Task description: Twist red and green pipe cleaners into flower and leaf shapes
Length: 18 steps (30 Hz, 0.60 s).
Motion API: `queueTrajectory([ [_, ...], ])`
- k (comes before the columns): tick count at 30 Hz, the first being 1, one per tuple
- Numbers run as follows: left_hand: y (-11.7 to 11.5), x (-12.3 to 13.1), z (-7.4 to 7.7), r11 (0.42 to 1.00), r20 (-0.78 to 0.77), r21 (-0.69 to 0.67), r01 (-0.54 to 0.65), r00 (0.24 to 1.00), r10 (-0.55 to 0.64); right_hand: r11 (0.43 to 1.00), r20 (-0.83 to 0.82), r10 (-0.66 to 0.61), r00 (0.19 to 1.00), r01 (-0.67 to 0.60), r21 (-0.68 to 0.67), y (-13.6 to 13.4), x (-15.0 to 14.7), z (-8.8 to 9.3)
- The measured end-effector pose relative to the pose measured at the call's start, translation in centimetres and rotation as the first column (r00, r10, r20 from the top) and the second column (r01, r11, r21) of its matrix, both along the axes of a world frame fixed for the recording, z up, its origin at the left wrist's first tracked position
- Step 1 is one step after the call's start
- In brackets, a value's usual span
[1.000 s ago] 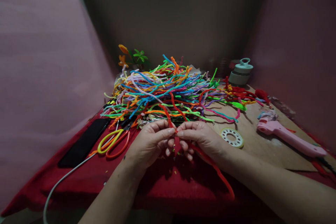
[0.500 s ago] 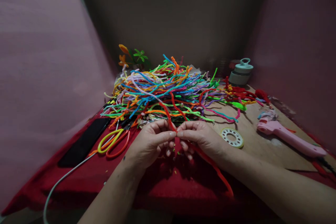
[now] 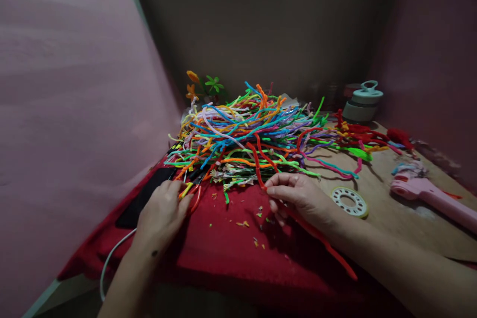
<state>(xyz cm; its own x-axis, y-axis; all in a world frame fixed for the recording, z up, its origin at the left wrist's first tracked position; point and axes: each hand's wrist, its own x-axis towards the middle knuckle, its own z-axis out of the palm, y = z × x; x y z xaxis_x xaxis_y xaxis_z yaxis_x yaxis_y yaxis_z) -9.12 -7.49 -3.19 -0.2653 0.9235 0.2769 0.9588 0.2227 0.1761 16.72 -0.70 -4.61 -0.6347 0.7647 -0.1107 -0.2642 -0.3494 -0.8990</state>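
My right hand [image 3: 294,198] pinches a red pipe cleaner [image 3: 337,254] near its middle. One end of the pipe cleaner rises toward the pile, and the other trails under the wrist toward the table's front. On the left, my left hand [image 3: 162,211] is closed around the yellow-and-red handles of a pair of scissors [image 3: 187,191] lying at the pile's edge. Its fingertips are partly hidden. Straight ahead lies a large heap of multicoloured pipe cleaners [image 3: 238,126].
Left of the heap a black phone [image 3: 136,203] lies partly behind my left hand, near a white cable [image 3: 114,253]. A white-and-yellow ring spool [image 3: 348,202], pink tool [image 3: 432,194] and teal-lidded jar [image 3: 363,102] stand right. Scraps dot the red cloth [image 3: 223,248].
My left hand has let go of the red pipe cleaner and moved left onto the scissors. My right hand still pinches the pipe cleaner. The whole view has shifted somewhat.
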Motion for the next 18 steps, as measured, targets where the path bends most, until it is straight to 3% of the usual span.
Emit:
queueTrajectory([
  [3, 0.0, -1.3, -0.6, 0.982, -0.218, -0.185, -0.041, 0.976, 0.0, 1.0, 0.002, -0.002, 1.0, 0.002, -0.015, 0.0, 0.0, 0.0],
  [8, 0.8, -0.6, 0.1, 0.941, -0.276, -0.319, -0.114, 0.961, 0.023, 1.0, 0.015, -0.02, 1.0, 0.021, -0.004, 0.3, 0.1, -0.1],
  [13, -0.6, -0.9, 1.7, 0.931, -0.32, -0.331, -0.156, 0.946, 0.045, 1.0, 0.02, -0.013, 1.0, 0.013, -0.019, 0.6, 0.2, -0.2],
  [18, -3.6, -1.7, 1.7, 0.963, -0.128, -0.239, -0.125, 0.987, 0.096, 0.998, -0.033, 0.006, 0.999, -0.008, -0.059, 0.6, 0.2, -0.3],
])
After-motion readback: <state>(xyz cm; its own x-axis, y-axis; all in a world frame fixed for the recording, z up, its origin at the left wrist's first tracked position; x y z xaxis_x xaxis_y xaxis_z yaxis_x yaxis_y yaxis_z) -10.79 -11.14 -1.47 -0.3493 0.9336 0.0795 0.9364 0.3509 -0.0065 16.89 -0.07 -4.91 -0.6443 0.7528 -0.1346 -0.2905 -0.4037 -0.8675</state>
